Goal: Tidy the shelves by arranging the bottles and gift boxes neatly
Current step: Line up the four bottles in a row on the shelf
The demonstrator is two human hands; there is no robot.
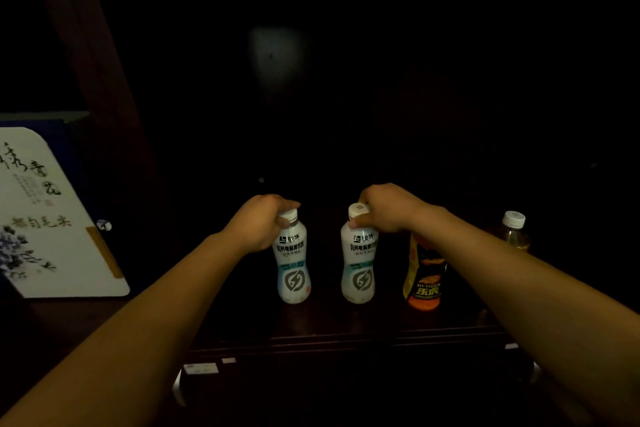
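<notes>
On a dark wooden shelf (346, 329), two white bottles stand upright side by side near the front edge, with a gap between them. The left hand (258, 224) wraps the neck of the left white bottle (293, 267), its grip pinching just below the white cap. The right hand (388, 208) does the same with the right white bottle (358, 265): the thumb presses on the neck under the cap and the fingers curl round the far side. Both bottles carry the same label, black characters over a grey lightning badge.

Just beside the right white bottle, towards the shelf's right end, stands a yellow-and-orange bottle (423, 276); the right forearm crosses in front of its top. Further right and deeper in, a clear bottle (515, 232) with a white cap holds pale yellow liquid.

Beyond the upright at the shelf's left end, a white gift box (52, 218) with calligraphy and blue flowers leans tilted in the neighbouring compartment.
</notes>
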